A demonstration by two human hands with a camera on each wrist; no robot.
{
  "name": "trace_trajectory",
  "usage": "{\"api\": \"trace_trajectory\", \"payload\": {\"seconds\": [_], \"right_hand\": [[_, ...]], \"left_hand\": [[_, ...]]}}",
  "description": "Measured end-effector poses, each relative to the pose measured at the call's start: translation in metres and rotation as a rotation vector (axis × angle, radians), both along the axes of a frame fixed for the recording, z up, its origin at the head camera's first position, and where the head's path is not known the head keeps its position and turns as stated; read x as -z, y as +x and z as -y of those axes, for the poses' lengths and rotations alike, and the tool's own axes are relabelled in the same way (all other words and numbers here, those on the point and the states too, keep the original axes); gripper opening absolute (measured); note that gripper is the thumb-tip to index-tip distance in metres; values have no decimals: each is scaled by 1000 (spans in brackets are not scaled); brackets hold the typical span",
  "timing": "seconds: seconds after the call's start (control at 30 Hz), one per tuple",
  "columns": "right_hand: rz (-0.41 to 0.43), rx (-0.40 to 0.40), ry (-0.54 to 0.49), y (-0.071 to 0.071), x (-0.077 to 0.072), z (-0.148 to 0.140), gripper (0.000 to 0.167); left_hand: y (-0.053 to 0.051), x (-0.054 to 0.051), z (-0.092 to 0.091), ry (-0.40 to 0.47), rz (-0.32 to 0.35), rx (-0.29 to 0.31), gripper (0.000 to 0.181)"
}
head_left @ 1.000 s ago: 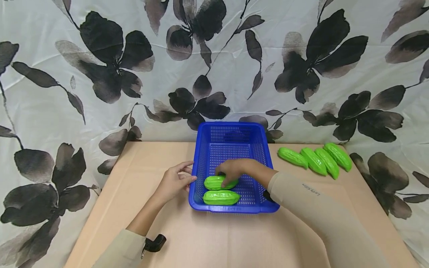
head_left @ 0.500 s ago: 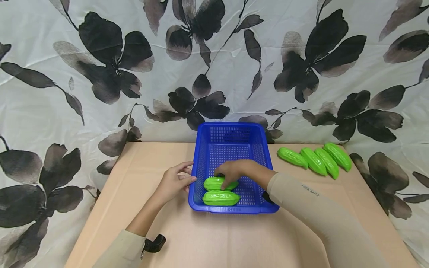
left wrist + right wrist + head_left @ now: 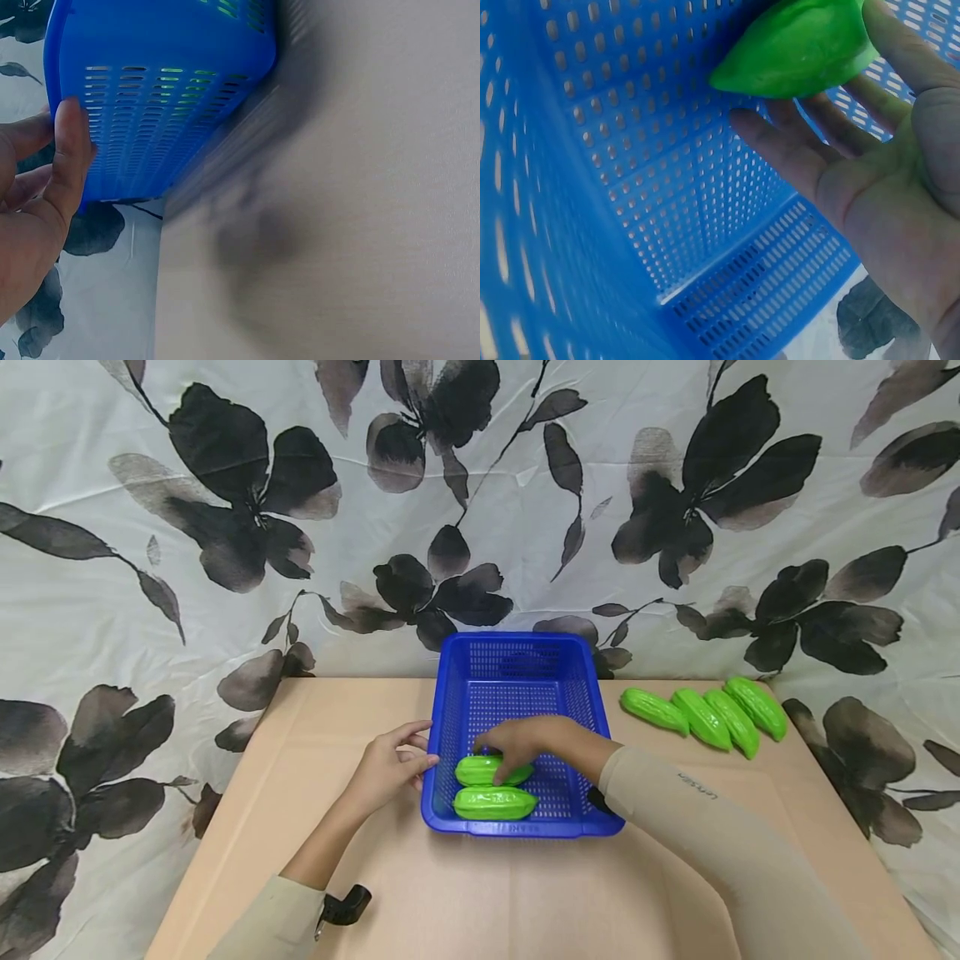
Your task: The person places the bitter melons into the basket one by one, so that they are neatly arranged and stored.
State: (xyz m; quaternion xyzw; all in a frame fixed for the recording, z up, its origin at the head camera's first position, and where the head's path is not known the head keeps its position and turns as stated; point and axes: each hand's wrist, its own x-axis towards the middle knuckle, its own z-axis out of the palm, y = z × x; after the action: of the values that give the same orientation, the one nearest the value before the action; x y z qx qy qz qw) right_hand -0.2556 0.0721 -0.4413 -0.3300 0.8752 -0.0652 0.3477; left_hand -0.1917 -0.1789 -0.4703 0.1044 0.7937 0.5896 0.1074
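The grip on that bitter gourd [image 3: 472, 770] looks a bit sketchy to me. It's in the blue basket [image 3: 540, 829], lying crosswise toward the near end, and the right hand [image 3: 521, 743] has its thumb on the near side and fingers on the far side. The right wrist view shows those fingers pretty straight, so I'd call it a light hold at best, and the skin looks shiny. Pull up like that and it could easily roll out.

The thumb tip is also right at the gap next to the nearer gourd [image 3: 495, 804], so a sideways move might shove that one too.

The left hand [image 3: 386, 766] just has its fingertips against the basket's left side, nothing wrapped round it. If the right sleeve [image 3: 690, 827] or the dark wrist camera [image 3: 597, 799] snags the right rim, I doubt that would stop the basket skidding on the desk [image 3: 420, 893].

The four other gourds [image 3: 701, 720] lie well right of the left hand, near the far edge, so a bumped basket might knock them.
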Motion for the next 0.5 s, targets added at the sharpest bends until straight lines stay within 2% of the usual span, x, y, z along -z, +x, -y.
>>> {"api": "trace_trajectory", "payload": {"seconds": [0.13, 0.33, 0.5], "right_hand": [[5, 22, -40, -2, -12, -7, 75], [9, 57, -123, -4, -40, -23, 70], [-30, 98, -194, -2, -62, -44, 73]], "left_hand": [[0, -1, 0, -2, -4, 3, 59], [1, 0, 1, -14, -3, -3, 58], [1, -1, 1, -10, -9, 7, 59]]}}
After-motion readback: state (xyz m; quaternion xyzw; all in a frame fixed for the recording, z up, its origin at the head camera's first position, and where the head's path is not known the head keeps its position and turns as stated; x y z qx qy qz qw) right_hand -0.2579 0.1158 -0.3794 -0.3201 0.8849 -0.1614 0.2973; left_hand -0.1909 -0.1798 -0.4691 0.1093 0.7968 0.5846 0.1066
